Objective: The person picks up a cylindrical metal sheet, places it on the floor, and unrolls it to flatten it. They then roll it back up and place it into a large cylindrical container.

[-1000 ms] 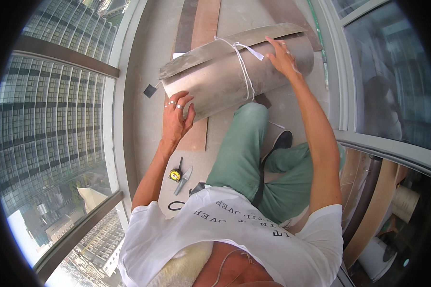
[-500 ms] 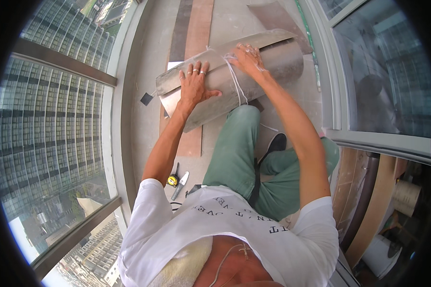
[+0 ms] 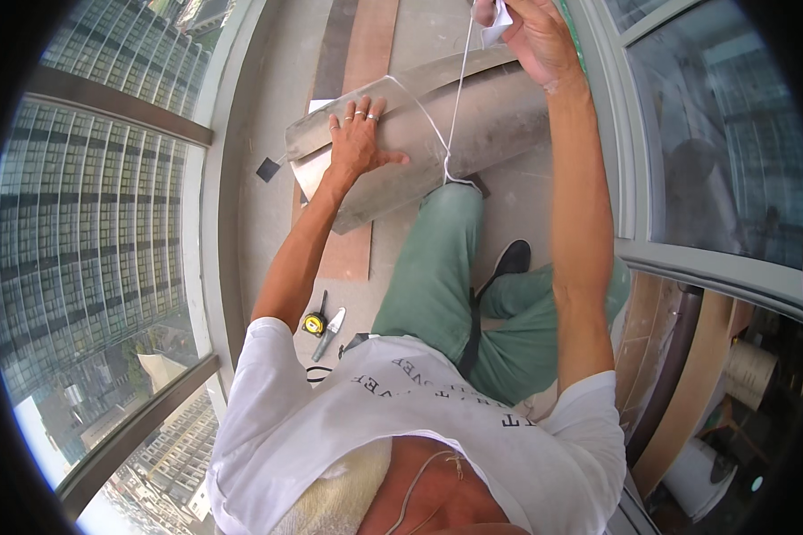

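A rolled grey-brown sheet (image 3: pixel 500 116) lies across the floor before my knee, its overlapping edge running lengthwise. My left hand (image 3: pixel 359 147) presses on the roll's left part, fingers and thumb spread. White string (image 3: pixel 456 107) loops round the roll's middle and crosses near my knee. From that crossing a taut length rises to my right hand (image 3: pixel 537 37), which is lifted at the upper right and closed on it. A crumpled white piece (image 3: pixel 498 25) also shows at the right fingers. The picture's upper edge cuts off part of that hand.
A yellow-and-black tape measure (image 3: pixel 314 323) and a grey-handled knife (image 3: pixel 329 333) lie on the floor by my left side. Long brown boards (image 3: pixel 370 36) run beneath the roll. Windows stand on the left, and a framed glass panel (image 3: pixel 723 134) on the right.
My right hand has left the roll and moved up and right, drawing the string taut. My left hand stays on the roll. The view has shifted slightly.
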Demonstrator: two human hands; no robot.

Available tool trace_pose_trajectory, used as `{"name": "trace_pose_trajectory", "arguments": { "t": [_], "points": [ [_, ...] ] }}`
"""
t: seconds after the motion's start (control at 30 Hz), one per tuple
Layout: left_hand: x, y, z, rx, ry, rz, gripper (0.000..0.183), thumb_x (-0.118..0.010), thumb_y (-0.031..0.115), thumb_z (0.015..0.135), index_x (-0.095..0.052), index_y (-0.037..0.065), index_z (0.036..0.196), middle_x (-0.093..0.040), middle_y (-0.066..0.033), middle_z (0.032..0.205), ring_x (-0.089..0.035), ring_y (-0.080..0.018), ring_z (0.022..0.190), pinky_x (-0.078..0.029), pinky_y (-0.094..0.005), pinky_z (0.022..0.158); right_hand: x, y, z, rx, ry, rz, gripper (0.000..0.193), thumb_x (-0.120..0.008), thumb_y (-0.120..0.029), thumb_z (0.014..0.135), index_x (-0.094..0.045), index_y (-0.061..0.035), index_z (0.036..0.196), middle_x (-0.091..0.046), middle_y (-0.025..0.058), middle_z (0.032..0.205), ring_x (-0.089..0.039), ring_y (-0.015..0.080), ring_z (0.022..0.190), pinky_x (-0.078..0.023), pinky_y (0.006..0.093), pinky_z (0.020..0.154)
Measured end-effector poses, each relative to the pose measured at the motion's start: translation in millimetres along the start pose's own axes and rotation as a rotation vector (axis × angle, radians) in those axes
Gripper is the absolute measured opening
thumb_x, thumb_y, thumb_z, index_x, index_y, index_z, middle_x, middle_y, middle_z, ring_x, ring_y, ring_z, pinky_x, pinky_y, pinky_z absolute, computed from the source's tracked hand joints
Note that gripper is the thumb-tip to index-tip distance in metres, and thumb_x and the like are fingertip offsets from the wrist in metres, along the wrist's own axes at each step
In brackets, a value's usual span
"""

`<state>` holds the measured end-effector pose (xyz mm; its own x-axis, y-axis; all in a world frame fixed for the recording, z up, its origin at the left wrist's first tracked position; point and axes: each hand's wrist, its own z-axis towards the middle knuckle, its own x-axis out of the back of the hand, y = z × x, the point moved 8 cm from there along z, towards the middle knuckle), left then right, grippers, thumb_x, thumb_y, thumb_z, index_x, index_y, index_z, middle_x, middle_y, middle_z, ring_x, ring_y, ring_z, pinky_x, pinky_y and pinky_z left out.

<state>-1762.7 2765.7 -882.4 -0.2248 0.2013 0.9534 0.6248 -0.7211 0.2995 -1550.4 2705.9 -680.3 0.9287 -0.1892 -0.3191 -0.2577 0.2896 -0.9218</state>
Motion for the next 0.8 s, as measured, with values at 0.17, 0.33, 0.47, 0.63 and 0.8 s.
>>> {"name": "trace_pose_trajectory", "arguments": {
  "t": [0.17, 0.33, 0.47, 0.63, 0.8],
  "points": [
    [3.3, -2.4, 3.4, -0.006, 0.001, 0.007, 0.126, -0.091, 0.06, 0.045, -0.037, 0.013, 0.148, -0.04, -0.0177, 0.153, -0.035, -0.0412, 0.141, -0.029, -0.069, 0.109, 34.8, 82.9, -24.6, -0.405, 0.053, -0.623, 0.041, -0.061, -0.044, 0.097, -0.067, -0.0036, 0.105, -0.068, 0.0032, 0.103, -0.062, 0.0133, 0.094, -0.047, 0.0294, 0.092],
    [8.1, 5.2, 16.9, -0.075, -0.016, -0.005, 0.123, -0.09, 0.061, 0.048, -0.039, 0.012, 0.148, -0.045, -0.0186, 0.149, -0.04, -0.0401, 0.139, -0.033, -0.0687, 0.106, 78.8, 176.2, -82.0, -0.227, 0.155, -1.468, 0.046, -0.069, -0.039, 0.088, -0.059, -0.0077, 0.121, -0.06, 0.0117, 0.121, -0.056, 0.0314, 0.116, -0.046, 0.046, 0.097],
    [30.1, -40.5, 65.4, 0.022, -0.147, -0.118, 0.107, -0.082, 0.062, 0.064, -0.039, 0.013, 0.148, -0.042, -0.0179, 0.151, -0.042, -0.0349, 0.139, -0.034, -0.063, 0.109, 58.2, 180.1, -102.8, -0.22, 0.207, -1.583, 0.054, -0.075, -0.031, 0.082, -0.054, -0.0112, 0.127, -0.051, 0.0109, 0.132, -0.047, 0.034, 0.126, -0.043, 0.0537, 0.097],
    [111.4, -16.7, 76.9, -0.213, 0.587, 0.149, 0.071, -0.067, 0.053, 0.088, -0.046, 0.014, 0.143, -0.048, -0.0141, 0.147, -0.045, -0.035, 0.136, -0.031, -0.0626, 0.111, 66.0, 169.7, -107.6, -0.25, 0.211, -1.615, 0.054, -0.077, -0.031, 0.08, -0.054, -0.0109, 0.125, -0.05, 0.0107, 0.133, -0.047, 0.0341, 0.126, -0.042, 0.054, 0.099],
    [31.7, -10.0, 60.8, -0.118, 0.185, -0.108, 0.065, -0.062, 0.056, 0.09, -0.057, 0.009, 0.134, -0.057, -0.0176, 0.137, -0.054, -0.0381, 0.126, -0.034, -0.0605, 0.108, 67.1, 157.3, -108.6, -0.261, 0.249, -1.607, 0.045, -0.073, -0.032, 0.083, -0.058, -0.0099, 0.119, -0.053, 0.0119, 0.13, -0.052, 0.0346, 0.121, -0.042, 0.0529, 0.098]
  ]
}}
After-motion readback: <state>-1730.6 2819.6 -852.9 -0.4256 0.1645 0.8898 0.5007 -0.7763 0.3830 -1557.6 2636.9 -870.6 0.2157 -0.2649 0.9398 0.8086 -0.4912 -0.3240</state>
